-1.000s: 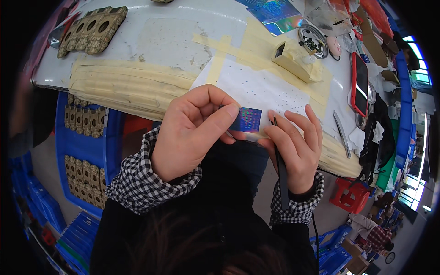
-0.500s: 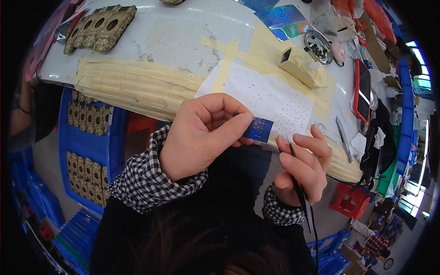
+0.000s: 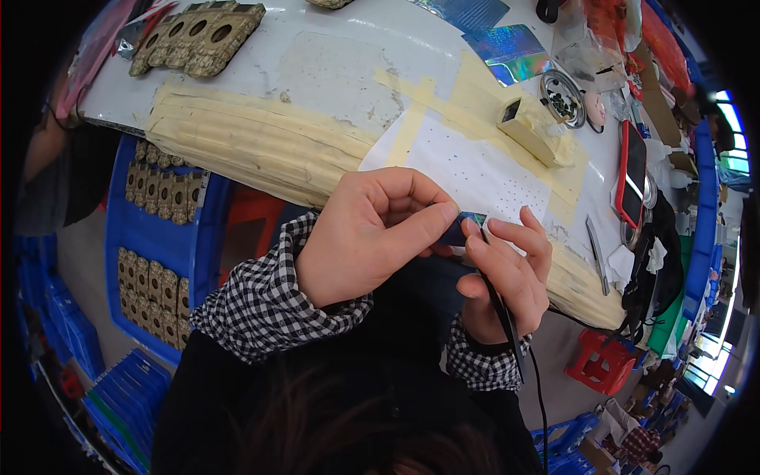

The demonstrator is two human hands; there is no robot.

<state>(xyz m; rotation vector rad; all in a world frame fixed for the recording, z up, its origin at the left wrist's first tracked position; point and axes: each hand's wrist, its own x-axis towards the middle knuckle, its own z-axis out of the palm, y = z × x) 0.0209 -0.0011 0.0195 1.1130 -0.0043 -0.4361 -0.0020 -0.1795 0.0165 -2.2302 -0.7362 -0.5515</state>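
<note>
My left hand (image 3: 368,237) pinches a small dark blue, shiny sheet (image 3: 453,235) between thumb and fingers, above the near edge of the table. My right hand (image 3: 511,281) is closed on black tweezers (image 3: 504,321), whose rear end slants down toward my wrist. Its fingertips are close against the sheet and hide much of it, along with the tweezers' tips. Whether the tips touch the sheet, I cannot tell. Just beyond my hands lies a white paper (image 3: 455,162) dotted with tiny dark specks, taped to the table.
Camouflage-patterned moulded pieces (image 3: 207,36) lie at the far left; more fill a blue crate (image 3: 119,277) below. At right are a tape-wrapped block (image 3: 538,134), a round metal dish (image 3: 564,99), a red-cased phone (image 3: 631,174) and silver tweezers (image 3: 598,253). A red stool (image 3: 599,362) stands lower right.
My right hand has moved left and up against the blue sheet, covering much of it. The left hand keeps its pinch. The whole view has shifted slightly.
</note>
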